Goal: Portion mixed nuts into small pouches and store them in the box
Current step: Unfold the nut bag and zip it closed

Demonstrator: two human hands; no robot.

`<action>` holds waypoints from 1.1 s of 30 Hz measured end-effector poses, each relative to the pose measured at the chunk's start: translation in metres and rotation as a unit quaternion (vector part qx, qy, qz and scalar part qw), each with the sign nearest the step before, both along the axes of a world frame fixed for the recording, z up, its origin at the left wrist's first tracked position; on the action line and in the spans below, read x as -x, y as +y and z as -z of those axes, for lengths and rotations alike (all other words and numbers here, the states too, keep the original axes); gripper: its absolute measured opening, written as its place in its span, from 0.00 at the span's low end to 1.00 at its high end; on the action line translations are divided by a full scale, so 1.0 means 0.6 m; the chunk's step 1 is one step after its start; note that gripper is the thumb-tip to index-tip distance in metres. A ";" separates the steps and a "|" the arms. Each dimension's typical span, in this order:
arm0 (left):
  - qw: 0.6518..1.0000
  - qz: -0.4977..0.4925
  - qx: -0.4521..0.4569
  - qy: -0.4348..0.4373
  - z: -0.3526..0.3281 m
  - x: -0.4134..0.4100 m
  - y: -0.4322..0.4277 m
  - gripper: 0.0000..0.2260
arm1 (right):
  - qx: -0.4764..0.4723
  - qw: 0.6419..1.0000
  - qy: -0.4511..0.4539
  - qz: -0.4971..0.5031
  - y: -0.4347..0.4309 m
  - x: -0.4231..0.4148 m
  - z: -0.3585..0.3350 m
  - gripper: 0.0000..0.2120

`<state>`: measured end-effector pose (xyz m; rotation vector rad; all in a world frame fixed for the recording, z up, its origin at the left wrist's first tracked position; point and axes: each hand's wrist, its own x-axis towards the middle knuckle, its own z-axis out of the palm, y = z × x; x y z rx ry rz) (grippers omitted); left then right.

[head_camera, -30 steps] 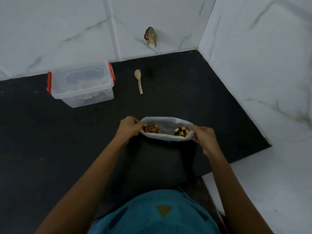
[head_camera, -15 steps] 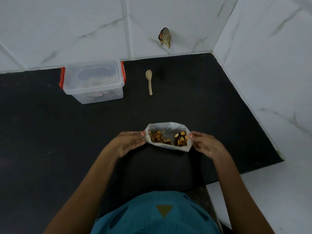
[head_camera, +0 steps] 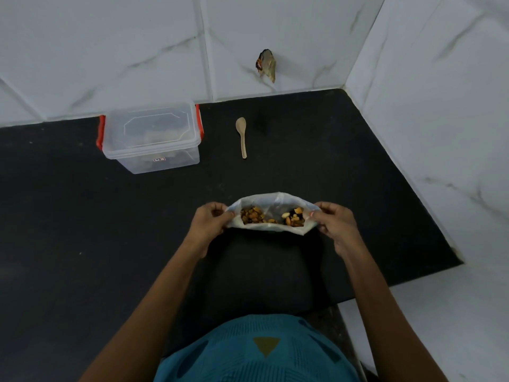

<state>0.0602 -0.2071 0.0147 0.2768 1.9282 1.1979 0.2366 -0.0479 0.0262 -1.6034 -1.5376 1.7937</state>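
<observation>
Pinching bag (head_camera: 271, 201) mouth wide: left hand (head_camera: 207, 224), right hand (head_camera: 334, 224) fingers curled on rim (nuts (head_camera: 253, 215) inside)

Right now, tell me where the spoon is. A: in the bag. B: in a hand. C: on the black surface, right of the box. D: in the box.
C: the spoon lies on the black surface right of the box, apart from it, while the left hand and right hand grip only the bag.
</observation>
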 end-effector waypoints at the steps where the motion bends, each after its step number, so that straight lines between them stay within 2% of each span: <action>1: 1.000 0.002 -0.003 0.029 0.000 -0.001 0.000 0.04 | -0.016 1.000 -0.002 -0.009 0.000 0.000 0.000 0.08; 3: 0.998 0.002 -0.010 0.065 0.001 -0.004 0.000 0.04 | -0.042 0.999 0.000 -0.025 -0.002 0.000 0.000 0.09; 5: 0.998 0.004 -0.024 0.066 -0.002 -0.006 0.001 0.03 | -0.061 0.998 0.009 -0.032 -0.003 -0.002 -0.001 0.09; 8: 0.999 0.017 -0.045 -0.004 -0.009 -0.006 0.003 0.05 | -0.046 0.998 0.010 -0.046 -0.001 -0.005 0.000 0.08; 12: 0.992 0.024 -0.043 -0.115 -0.011 -0.002 -0.001 0.09 | 0.038 0.998 0.030 -0.026 0.002 -0.007 0.010 0.08; 17: 0.989 0.021 -0.013 -0.143 0.002 -0.003 -0.005 0.08 | 0.102 0.993 0.060 0.000 -0.002 -0.007 0.023 0.09; 22: 0.984 0.051 -0.044 -0.165 0.011 0.005 -0.017 0.09 | 0.113 0.991 0.070 0.016 -0.001 -0.012 0.027 0.09; 26: 0.987 -0.030 -0.082 -0.133 0.021 0.001 -0.006 0.09 | 0.090 0.994 0.069 0.000 -0.003 -0.010 0.028 0.09; 29: 0.990 -0.041 -0.099 -0.088 0.025 0.004 0.002 0.09 | 0.049 0.997 0.060 0.021 0.002 -0.010 0.033 0.12; 31: 0.994 -0.046 -0.098 -0.022 0.023 0.002 0.007 0.10 | -0.029 0.999 0.026 0.011 0.002 -0.009 0.036 0.13; 33: 0.991 -0.039 -0.084 0.097 0.021 -0.006 0.014 0.09 | -0.125 0.992 -0.020 -0.003 -0.002 -0.008 0.036 0.13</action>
